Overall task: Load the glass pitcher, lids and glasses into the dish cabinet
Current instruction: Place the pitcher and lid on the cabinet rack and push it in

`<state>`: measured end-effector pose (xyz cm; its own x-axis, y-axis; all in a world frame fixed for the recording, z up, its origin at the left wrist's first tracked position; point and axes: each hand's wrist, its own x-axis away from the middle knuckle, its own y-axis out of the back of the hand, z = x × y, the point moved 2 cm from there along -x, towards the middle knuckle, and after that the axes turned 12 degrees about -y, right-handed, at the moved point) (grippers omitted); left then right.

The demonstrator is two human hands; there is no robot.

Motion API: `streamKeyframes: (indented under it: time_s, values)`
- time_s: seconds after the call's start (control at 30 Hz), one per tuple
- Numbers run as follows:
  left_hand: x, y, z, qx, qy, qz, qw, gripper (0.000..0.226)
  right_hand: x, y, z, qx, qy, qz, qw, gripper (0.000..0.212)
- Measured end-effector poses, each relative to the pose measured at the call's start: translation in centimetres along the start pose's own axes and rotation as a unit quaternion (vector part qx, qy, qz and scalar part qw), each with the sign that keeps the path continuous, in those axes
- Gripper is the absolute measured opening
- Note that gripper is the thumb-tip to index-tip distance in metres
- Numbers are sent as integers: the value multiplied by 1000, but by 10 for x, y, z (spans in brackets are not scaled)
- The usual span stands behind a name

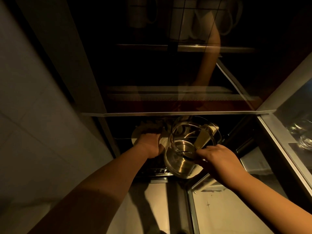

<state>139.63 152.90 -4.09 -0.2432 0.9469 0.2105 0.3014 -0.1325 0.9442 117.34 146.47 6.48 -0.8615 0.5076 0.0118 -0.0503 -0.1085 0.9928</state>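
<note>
Glass under both sets of fingers — right hand (pixel 217 159) pinching the near rim of the glass pitcher (pixel 184 149), fingertips curled over its edge; left hand (pixel 150 146) curled against the pitcher's far left side, possibly gripping a pale plate or lid (pixel 136 137) there, hard to tell in the dim light. Pitcher tilted, mouth toward the camera, steel base gleaming inside, held low within the open dish cabinet (pixel 177 114), just under its shelf edge. Beyond: more glasses (pixel 302 137) behind the glass door at right, mugs (pixel 140 12) hanging dimly overhead.

Risks, as a judgement: a slipping rim pinch — thin grip on smooth glass; a knock against the shelf edge or the pale piece beside it; poor light hiding clearances.

No brand, label or legible writing anywhere.
</note>
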Motion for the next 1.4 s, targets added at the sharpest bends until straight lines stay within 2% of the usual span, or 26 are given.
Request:
streamKeyframes:
  time_s: [0.13, 0.27, 0.47, 0.67, 0.83, 1.0, 1.2, 1.4]
  values:
    - [4, 1, 1, -64, -38, 39, 996, 71, 1, 1, -3, 14, 0, -6, 1000, 12]
    - [3, -4, 1, -100, -32, 69, 992, 65, 2, 1, -11, 18, -7, 7, 1000, 21]
    - [2, -16, 0, -126, -26, 46, 991, 62, 1, 1, -16, 34, -11, 2, 999, 22]
    - [11, -38, -2, -189, -34, -29, 981, 59, -1, 0, -17, 25, -13, 3, 1000, 21]
    - [19, -44, 1, -189, -94, -49, 976, 71, -3, 2, -17, 23, -4, -1, 1000, 20]
    - [22, -36, 1, -180, -122, -70, 973, 65, -4, 2, -15, 24, -2, -2, 1000, 20]
    - [36, -46, 1, -173, -85, -57, 980, 83, -3, -1, -14, 25, 4, 5, 1000, 20]
    - [48, -55, -12, -236, -33, -13, 971, 93, 3, -1, -14, 24, 4, -3, 1000, 19]
